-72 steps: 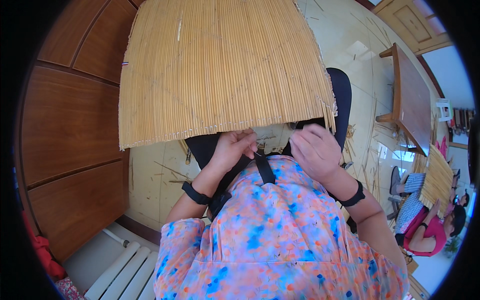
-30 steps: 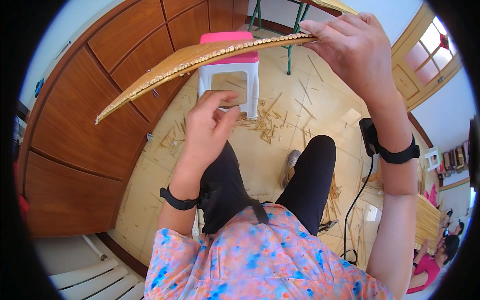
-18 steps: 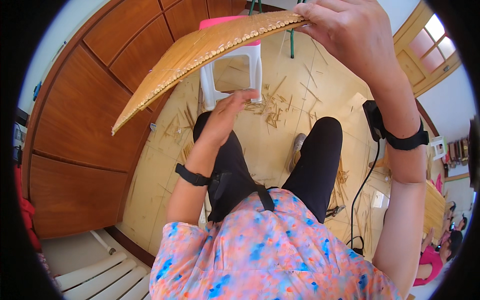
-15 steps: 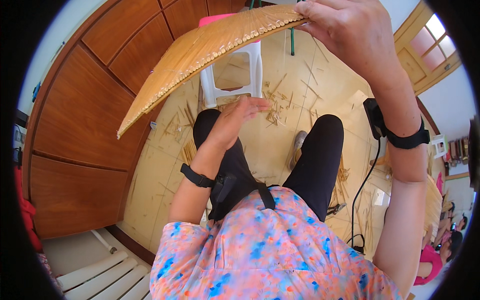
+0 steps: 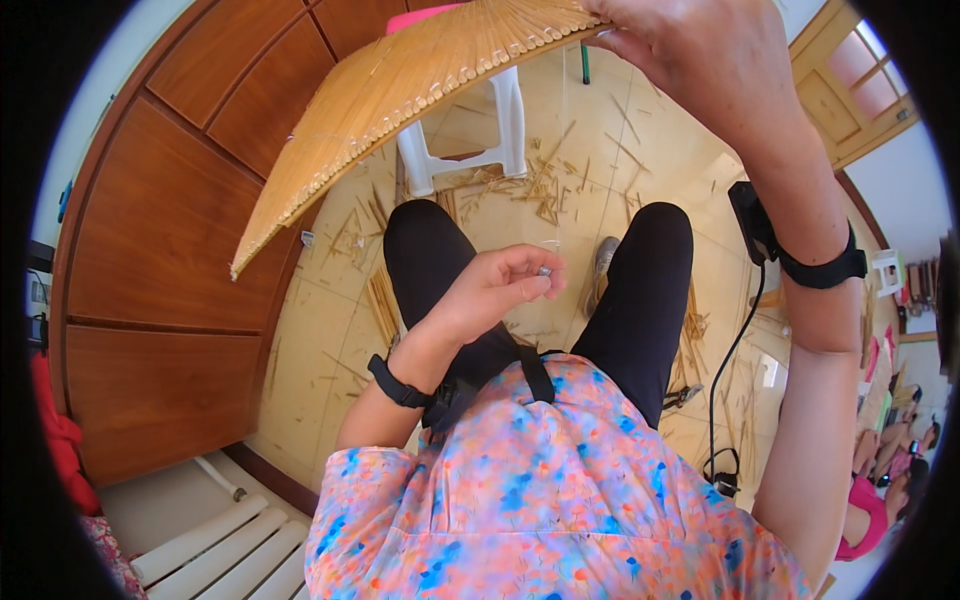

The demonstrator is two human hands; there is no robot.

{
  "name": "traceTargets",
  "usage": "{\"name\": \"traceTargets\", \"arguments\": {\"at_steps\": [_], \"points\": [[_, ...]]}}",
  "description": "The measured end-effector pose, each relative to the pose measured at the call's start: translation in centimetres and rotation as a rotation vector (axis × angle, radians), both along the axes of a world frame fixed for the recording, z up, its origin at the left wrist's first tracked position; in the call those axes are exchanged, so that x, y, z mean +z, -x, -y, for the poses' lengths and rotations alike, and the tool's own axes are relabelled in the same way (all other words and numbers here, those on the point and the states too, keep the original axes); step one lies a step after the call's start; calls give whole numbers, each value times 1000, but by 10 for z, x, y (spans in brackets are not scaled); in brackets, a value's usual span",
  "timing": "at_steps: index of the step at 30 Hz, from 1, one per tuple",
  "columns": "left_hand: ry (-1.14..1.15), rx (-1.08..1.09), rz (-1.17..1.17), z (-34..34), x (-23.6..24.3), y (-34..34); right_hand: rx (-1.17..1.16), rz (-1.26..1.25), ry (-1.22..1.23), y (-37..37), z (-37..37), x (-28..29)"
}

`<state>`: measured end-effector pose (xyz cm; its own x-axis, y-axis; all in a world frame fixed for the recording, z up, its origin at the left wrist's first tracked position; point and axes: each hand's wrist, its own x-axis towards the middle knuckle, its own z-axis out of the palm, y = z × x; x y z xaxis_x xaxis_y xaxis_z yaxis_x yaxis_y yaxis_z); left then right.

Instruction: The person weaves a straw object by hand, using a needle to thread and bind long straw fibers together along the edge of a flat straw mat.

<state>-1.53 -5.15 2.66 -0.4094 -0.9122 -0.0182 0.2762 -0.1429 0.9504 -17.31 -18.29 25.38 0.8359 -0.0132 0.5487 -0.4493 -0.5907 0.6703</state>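
The straw-coloured mat of thin sticks [image 5: 400, 80] is held up high in my right hand [image 5: 660, 45], whose thumb and fingers grip its upper right part. The mat's edge of cut stick ends faces me and its left corner hangs low. My left hand [image 5: 500, 290] is below the mat, over my lap, fingers curled around a small silvery object [image 5: 543, 271] too small to name. A fine thread seems to hang down from the mat near that hand.
A white plastic stool with pink top [image 5: 510, 140] stands beyond my knees, among scattered stick offcuts [image 5: 550, 205]. Wooden cabinets [image 5: 160, 230] line the left, above a white radiator [image 5: 220, 550]. At the right are a door [image 5: 840, 90] and a seated co-worker in pink [image 5: 860, 510].
The mat went from lying flat before me to raised nearly edge-on in my right hand. My left hand has since dropped from just under it toward my lap, and its fingers have curled.
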Motion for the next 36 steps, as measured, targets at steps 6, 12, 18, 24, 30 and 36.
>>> {"name": "traceTargets", "arguments": {"at_steps": [6, 12, 18, 24, 30, 36], "points": [[-54, 79, 44, -17, -4, 1, -12, 25, -151, 6, -7, -1], [581, 478, 763, -24, 34, -14, -50, 20, -132, 24, 0, -16], [940, 791, 923, -26, 91, -27, 12, 84, -72, 25, 6, -32], [1100, 748, 586, -22, 115, -24, 21, 94, -114, 20, 7, -23], [958, 615, 497, -12, 119, -25, 38, 116, -120, 18, 12, -11], [783, 731, 310, 9, 129, -19, 40, 117, -125, 12, 16, 3]]}}
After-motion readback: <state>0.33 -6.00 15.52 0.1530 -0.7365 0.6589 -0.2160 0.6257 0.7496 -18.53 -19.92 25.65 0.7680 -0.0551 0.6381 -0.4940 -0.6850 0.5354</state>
